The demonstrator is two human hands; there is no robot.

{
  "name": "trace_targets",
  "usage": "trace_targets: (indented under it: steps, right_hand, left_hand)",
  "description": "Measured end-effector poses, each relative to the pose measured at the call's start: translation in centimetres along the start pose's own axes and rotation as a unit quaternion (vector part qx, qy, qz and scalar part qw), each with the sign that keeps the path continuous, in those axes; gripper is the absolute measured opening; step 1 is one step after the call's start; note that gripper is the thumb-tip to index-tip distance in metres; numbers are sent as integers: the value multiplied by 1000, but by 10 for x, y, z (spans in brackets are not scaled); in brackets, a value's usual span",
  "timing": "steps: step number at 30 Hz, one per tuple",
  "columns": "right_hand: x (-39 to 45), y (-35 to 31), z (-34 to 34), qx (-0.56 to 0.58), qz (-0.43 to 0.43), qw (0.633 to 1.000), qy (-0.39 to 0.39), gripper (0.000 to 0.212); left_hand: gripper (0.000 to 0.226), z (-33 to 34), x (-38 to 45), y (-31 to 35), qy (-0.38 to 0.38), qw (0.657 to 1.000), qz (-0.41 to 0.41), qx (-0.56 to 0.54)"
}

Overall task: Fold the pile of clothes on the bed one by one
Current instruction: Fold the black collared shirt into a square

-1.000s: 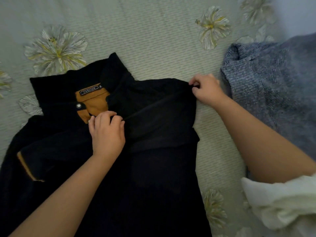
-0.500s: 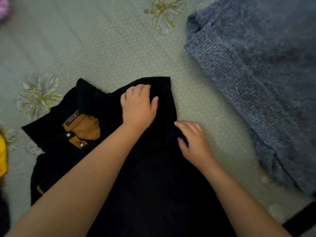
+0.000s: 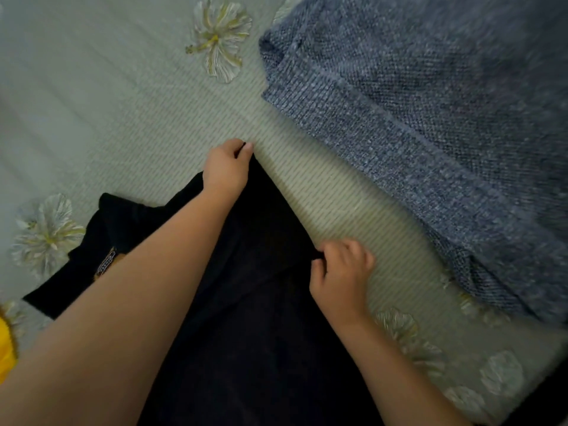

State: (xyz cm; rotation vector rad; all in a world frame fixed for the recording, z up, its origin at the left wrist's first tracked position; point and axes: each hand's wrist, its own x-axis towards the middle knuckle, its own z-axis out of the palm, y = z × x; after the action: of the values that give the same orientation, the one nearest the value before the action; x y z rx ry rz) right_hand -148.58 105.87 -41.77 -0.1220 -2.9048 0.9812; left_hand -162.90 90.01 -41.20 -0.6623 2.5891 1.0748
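Left hand (image 3: pixel 226 170) pinches black shirt (image 3: pixel 246 302) far corner; right hand (image 3: pixel 339 272) pinches near edge. Best: keep edge taut, fold straight leftward.

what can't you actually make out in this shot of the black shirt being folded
- Collar label, head view: too small and blurred to read, partly behind the left forearm.
- Black shirt: lower part cut off by the bottom edge; its middle is hidden under the forearm.
- Yellow item: cut off by the left edge, kind unclear.
- Blue knit garment: runs off the right edge and is motion-blurred.
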Motion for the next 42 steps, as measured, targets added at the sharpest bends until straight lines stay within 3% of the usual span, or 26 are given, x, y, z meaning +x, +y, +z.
trace_targets:
  steps: [7, 10, 15, 23, 25, 27, 29, 32, 34, 36, 39, 42]
  right_hand:
    - [7, 5, 8, -83, 23, 996, -21, 20]
    - [7, 5, 10, -90, 28, 995, -34, 22]
    - [8, 1, 11, -87, 18, 995, -34, 24]
    - [3, -3, -1, 33, 45, 996, -69, 33]
    - [-2, -14, -7, 33, -15, 997, -69, 37]
    - [-14, -34, -4, -26, -143, 985, -87, 40]
    - [-26, -53, 9, -68, -263, 949, -163, 42]
    - [-35, -55, 26, -157, -317, 870, -345, 53]
    - [-30, -38, 28, -247, -346, 823, -376, 57]
    - [-23, -28, 22, -285, -363, 803, -378, 57]
    - [-29, -38, 18, -303, -338, 805, -381, 57]
    - [-57, -63, 22, -270, -329, 833, -352, 54]
  left_hand:
    - [40, 15, -1, -3, 86, 983, 71, 143]
    - [34, 14, -1, -6, 73, 963, 142, 218]
    - [52, 8, -20, -13, 67, 911, 187, 362]
    - [44, -12, -141, -94, 98, 950, 139, 261]
    - [44, -9, -167, -115, 111, 957, 103, 247]
    - [45, -5, -188, -133, 125, 961, 69, 238]
    - [49, 0, -206, -148, 131, 963, 24, 236]
    - [58, 2, -224, -170, 105, 969, -60, 216]
    - [61, 0, -229, -183, 75, 973, -71, 207]
    - [61, -4, -231, -189, 70, 981, -43, 175]
    - [53, -22, -242, -194, 154, 983, -30, 91]
    - [48, -48, -269, -219, 285, 948, -125, 66]
